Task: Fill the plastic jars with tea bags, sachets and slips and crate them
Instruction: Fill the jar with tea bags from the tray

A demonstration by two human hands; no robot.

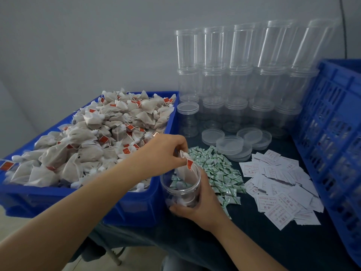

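Observation:
My right hand (201, 204) grips a clear plastic jar (180, 189) near the table's front, upright with its mouth open. My left hand (162, 151) pinches a tea bag (185, 173) by its top, and the bag hangs into the jar's mouth with its red tag at the rim. Something pale lies at the jar's bottom. A blue bin (136, 208) heaped with tea bags (93, 141) stands at the left. Green-and-white sachets (216, 169) lie in a pile right of the jar. White printed slips (279, 184) are spread further right.
Stacks of empty clear jars (240, 79) line the back wall, with several loose lids (234, 145) in front of them. A blue slatted crate (336, 137) stands at the right edge. The dark cloth table (244, 235) ends just before my arms.

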